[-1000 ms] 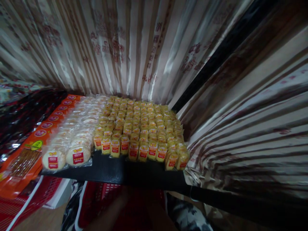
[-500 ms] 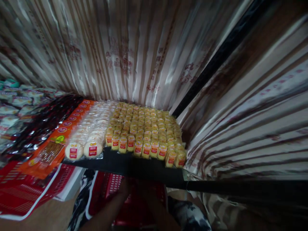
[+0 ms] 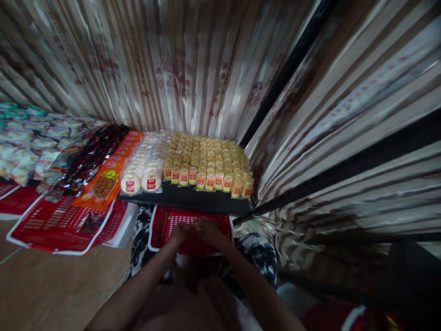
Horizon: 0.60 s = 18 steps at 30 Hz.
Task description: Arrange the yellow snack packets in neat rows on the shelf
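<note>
My left hand (image 3: 180, 232) and my right hand (image 3: 206, 230) come close together above the red basket (image 3: 225, 226) between my knees. In the dim light their fingers look curled inward; what they hold, if anything, is too dark to make out. Just beyond them runs the black shelf edge (image 3: 193, 198). On that shelf stand rows of small yellow wrapped cakes (image 3: 210, 161) with red labels. To their left are two rows of round white packaged crackers (image 3: 150, 181) and an orange snack packet (image 3: 105, 184).
Dark shiny packets (image 3: 91, 161) and white bags (image 3: 24, 156) lie farther left on the shelf. Another red basket (image 3: 62, 225) with a white rim sits below them. Striped curtains (image 3: 193, 69) hang behind, and black poles (image 3: 285, 73) slant across the right.
The view has shifted, so the shelf sits higher and more of my arms and the left basket show. My hands remain over the basket and now show more clearly.
</note>
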Motion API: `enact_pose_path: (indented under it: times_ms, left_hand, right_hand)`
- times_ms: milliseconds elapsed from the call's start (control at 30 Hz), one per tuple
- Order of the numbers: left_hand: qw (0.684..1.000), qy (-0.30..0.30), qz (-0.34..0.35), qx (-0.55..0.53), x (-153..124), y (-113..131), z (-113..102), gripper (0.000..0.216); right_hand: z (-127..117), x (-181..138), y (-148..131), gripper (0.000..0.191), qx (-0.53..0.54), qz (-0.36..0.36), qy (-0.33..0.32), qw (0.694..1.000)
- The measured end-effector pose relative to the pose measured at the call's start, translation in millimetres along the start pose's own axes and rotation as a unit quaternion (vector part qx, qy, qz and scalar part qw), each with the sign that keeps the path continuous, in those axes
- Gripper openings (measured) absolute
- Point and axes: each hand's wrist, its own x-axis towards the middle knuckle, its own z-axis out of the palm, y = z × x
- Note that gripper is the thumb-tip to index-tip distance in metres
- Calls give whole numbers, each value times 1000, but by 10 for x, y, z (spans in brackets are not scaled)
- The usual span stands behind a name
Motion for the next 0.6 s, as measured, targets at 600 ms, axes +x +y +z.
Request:
enact_pose_path:
  times_ms: [600]
  left_hand:
    - [987,-1,68,-147,-687,539,-307,28]
  right_hand:
    - [-271,-73,-480,57,351,22,112,929]
